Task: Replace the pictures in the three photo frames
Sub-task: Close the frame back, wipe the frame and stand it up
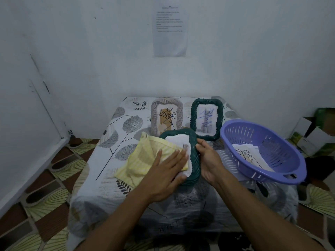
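A dark green rope-edged photo frame [194, 160] is held tilted over the middle of the table. My right hand [208, 160] grips its right edge. My left hand [167, 171] lies flat with straight fingers on a yellow cloth [143, 160], pressing it against the frame's front. Behind, a grey rope-edged frame [154, 116] with a leaf drawing stands upright. Beside it stands a second green frame [194, 113] holding a paper with blue scribbles.
A purple plastic basket [253, 131] with sheets of drawings [248, 154] sits at the table's right, overhanging the edge. The table [119, 127] wears a leaf-print cloth and stands against a white wall. Cardboard boxes [315, 134] lie on the floor at right.
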